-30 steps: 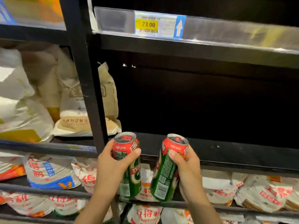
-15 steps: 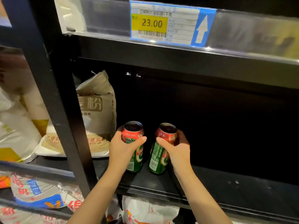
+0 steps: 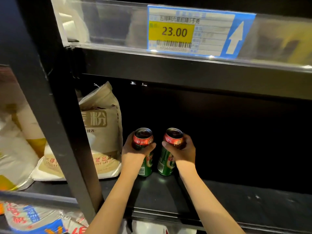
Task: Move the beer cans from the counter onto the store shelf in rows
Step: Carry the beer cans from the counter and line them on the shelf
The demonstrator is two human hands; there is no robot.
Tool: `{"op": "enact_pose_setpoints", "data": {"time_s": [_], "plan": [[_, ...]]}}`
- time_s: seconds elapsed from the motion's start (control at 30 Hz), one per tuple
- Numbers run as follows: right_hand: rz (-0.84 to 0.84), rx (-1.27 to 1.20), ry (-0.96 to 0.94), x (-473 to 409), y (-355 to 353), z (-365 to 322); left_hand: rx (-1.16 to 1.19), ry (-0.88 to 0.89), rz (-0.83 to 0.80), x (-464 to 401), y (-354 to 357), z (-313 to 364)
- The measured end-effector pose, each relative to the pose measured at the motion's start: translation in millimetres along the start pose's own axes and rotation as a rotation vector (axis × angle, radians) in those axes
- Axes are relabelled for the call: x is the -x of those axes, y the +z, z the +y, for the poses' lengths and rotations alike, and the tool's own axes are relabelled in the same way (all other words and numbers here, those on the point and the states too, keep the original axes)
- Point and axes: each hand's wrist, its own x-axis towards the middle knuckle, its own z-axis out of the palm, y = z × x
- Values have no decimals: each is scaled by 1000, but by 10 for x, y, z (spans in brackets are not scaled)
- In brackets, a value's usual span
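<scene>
We hold one beer can in each hand, both deep in the bay of the black shelf (image 3: 228, 198); the left can (image 3: 145, 164) and the right can (image 3: 166, 164) stand upright and near each other, a narrow gap between them, just right of the flour sack (image 3: 103, 132); their bases look to be at or just on the shelf surface, though we cannot tell whether full weight is down. Step in hand, as we judge it: seating the pair as the start of a row; to do it well we should set both bases flat, keep the tops level, close the gap so the cans sit side by side, and leave the labels facing out; release only once neither rocks, then draw the hands straight back so the wrists do not clip them. Grip: left hand (image 3: 135, 153) wraps the upper part of its can, thumb across the front, fingers curled round behind; right hand (image 3: 183, 152) likewise grips its can near the top, thumb on the red band; both hands closed firmly on the cans, neither loosening as far as we can see.
</scene>
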Motion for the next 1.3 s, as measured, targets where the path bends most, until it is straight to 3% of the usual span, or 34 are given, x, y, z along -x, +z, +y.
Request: {"op": "enact_pose_setpoints", "data": {"time_s": [0.23,0.6,0.73,1.0,1.17,1.3], "plan": [[3,6,-29,24,76,24,-40,-44,-165,-107,6,1],[-166,-36,-73,93,3,127,136,-1,-87,9,-29,-158],[-261,101,-85,251,-139,421,130,33,-81,59,-19,-265],[-237,311,-68,328,-126,753,-315,66,-49,408,14,-851],[-152,330,-44,315,-55,811,-387,66,42,347,18,-837],[-117,356,-37,307,-18,838,-323,54,2,313,-13,-855]]}}
